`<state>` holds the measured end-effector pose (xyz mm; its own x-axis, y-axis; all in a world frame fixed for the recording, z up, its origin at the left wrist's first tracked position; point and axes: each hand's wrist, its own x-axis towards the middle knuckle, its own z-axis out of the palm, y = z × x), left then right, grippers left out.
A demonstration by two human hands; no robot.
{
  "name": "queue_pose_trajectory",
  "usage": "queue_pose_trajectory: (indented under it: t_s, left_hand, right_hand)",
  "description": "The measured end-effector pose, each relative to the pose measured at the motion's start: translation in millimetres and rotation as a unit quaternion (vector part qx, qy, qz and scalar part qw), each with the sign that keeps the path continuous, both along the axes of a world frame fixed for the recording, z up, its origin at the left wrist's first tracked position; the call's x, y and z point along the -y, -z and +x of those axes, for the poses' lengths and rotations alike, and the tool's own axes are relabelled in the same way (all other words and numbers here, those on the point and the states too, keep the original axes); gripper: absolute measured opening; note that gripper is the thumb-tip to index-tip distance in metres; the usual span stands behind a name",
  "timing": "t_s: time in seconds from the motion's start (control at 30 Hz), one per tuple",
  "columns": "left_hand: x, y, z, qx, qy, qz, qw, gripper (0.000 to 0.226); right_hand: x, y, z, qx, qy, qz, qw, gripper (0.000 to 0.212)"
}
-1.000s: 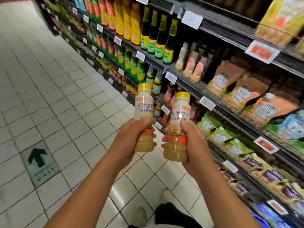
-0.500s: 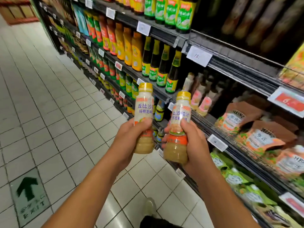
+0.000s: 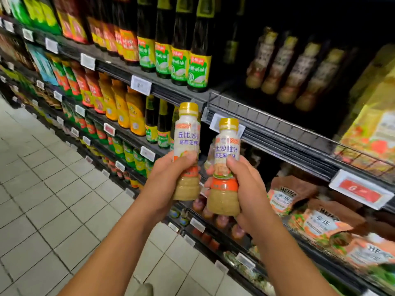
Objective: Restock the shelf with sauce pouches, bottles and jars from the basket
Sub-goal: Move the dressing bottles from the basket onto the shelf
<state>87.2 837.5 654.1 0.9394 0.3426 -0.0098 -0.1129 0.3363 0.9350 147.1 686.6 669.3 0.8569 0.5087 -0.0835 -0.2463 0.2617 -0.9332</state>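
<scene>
Fingers of our left hand [image 3: 166, 180] are curling tight round the left bottle [image 3: 186, 144], and those of our right hand [image 3: 250, 195] are clamping the right bottle [image 3: 227, 159]. Both bottles are upright and just beside each other, near us in front of the shelving. The grips are staying as they were, but we are lifting the pair higher and closer to the wire-fronted shelf [image 3: 277, 133]. A row of similar-looking bottles [image 3: 295, 67] is now showing far right above it. That is probably our slot, and neither bottle is shelved yet. The basket is out of view.
</scene>
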Motion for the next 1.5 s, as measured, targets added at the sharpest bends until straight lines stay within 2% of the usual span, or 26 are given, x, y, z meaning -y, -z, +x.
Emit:
queue_pose_trajectory:
  t_s: [0.17, 0.3, 0.43, 0.6, 0.73, 0.8, 0.87, 1.03, 1.13, 1.23, 1.37, 1.5]
  left_hand:
    - [-30, -18, 51, 0.054, 0.111, -0.021, 0.992, 0.019]
    - [-55, -40, 94, 0.05, 0.165, -0.001, 0.985, 0.014]
    - [-69, -63, 130, 0.063, 0.205, -0.005, 0.977, 0.03]
    - [-73, -87, 173, 0.068, 0.231, 0.026, 0.97, 0.054]
    - [-69, -98, 201, 0.064, 0.231, 0.054, 0.969, 0.03]
    - [-68, -101, 213, 0.069, 0.231, 0.079, 0.967, 0.037]
    - [-68, -103, 223, 0.074, 0.23, 0.097, 0.966, 0.047]
    - [-71, -110, 243, 0.1, 0.226, 0.138, 0.959, 0.05]
    - [-72, -111, 255, 0.111, 0.229, 0.153, 0.955, 0.04]
    - [-73, -109, 267, 0.117, 0.242, 0.174, 0.947, 0.028]
    - [-77, -103, 278, 0.122, 0.26, 0.194, 0.938, 0.034]
    - [-78, -95, 285, 0.108, 0.276, 0.212, 0.931, 0.045]
  right_hand:
    - [-26, -15, 29, 0.051, 0.04, 0.011, 0.998, 0.036]
    - [-49, -33, 48, 0.076, 0.105, 0.024, 0.991, 0.036]
    - [-63, -51, 64, 0.091, 0.164, 0.049, 0.981, 0.031]
    - [-67, -76, 92, 0.133, 0.255, 0.014, 0.958, 0.026]
    - [-63, -90, 117, 0.156, 0.288, -0.012, 0.945, 0.008]
    - [-61, -94, 128, 0.164, 0.29, -0.026, 0.943, 0.013]
    - [-59, -99, 138, 0.171, 0.296, -0.044, 0.939, 0.008]
    - [-53, -106, 161, 0.158, 0.315, -0.068, 0.933, 0.032]
    - [-47, -107, 175, 0.164, 0.317, -0.07, 0.931, 0.025]
    - [-43, -105, 188, 0.185, 0.324, -0.102, 0.922, 0.029]
    - [-37, -98, 200, 0.211, 0.301, -0.178, 0.913, 0.039]
    - [-34, -92, 203, 0.189, 0.279, -0.215, 0.917, 0.049]
